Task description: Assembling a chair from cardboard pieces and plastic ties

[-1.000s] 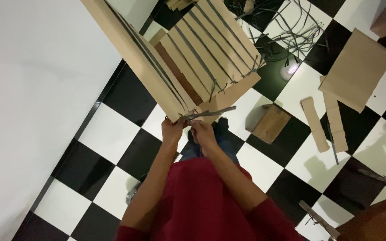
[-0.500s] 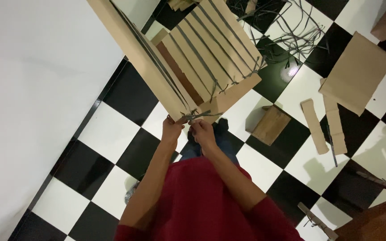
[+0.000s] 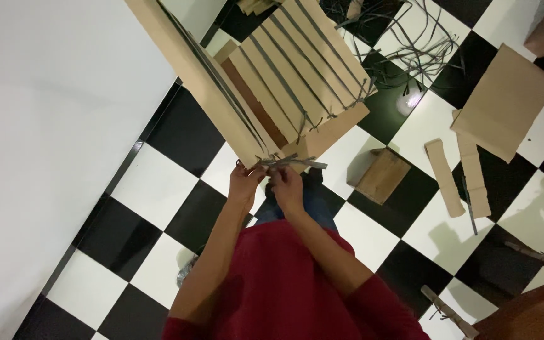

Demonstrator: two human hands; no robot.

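We see both hands raised together at the lower corner of a bundle (image 3: 272, 94) of flat cardboard sheets bound with grey straps. The left hand (image 3: 245, 184) has its fingers curled close, pinching the grey strap (image 3: 291, 164) where it leaves the corner of the bundle. The right hand (image 3: 288, 189) sits just beside it, fingers bent and pressed together, gripping the same strap a little further along; its loose end juts out to the right past the fingertips. Whether the thumbs press on the strap we cannot tell, since the backs of the hands face us.

Both forearms rise from red sleeves, bare to the elbow, and converge so the hands nearly touch. The wrists are level, knuckles turned up toward the bundle.

The bundle stands tilted, leaning up and away from the hands toward a white wall (image 3: 39, 126) on the left, several parallel straps crossing its brown face. It rests over a black-and-white chequered floor (image 3: 158, 189).

To the right of the hands a small brown box (image 3: 382, 176) lies on the floor. Further right are narrow cardboard strips (image 3: 445, 179) and a large flat cardboard sheet (image 3: 505, 101). Above them a loose tangle of grey straps (image 3: 410, 50) lies near a bright glare on a tile.
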